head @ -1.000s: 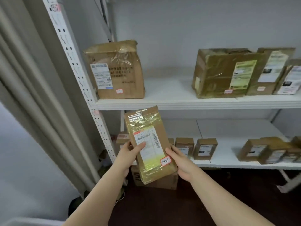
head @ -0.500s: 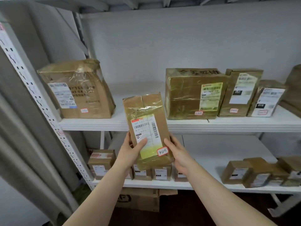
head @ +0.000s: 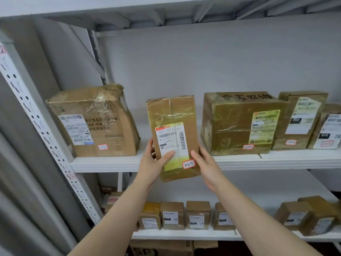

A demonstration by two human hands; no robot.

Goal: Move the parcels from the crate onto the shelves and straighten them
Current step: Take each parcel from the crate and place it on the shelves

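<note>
Shelf (head: 276, 160): we note a gap on it between crumpled box (head: 96, 122) and taped box (head: 238, 124). Parcel (head: 173, 115): upright before the shelf's front edge, not yet set down. Left hand (head: 151, 163), right hand (head: 206, 163): gripping its lower sides; next we likely lift it over that edge into the gap.

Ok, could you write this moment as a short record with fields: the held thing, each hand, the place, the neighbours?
held thing: taped parcel, nearly upright, label toward camera
left hand: grips its left edge, thumb on label
right hand: holds its right edge
place: before the upper shelf, bottom below the shelf edge
neighbours: crumpled box left, wide box right
placed: not yet
</note>
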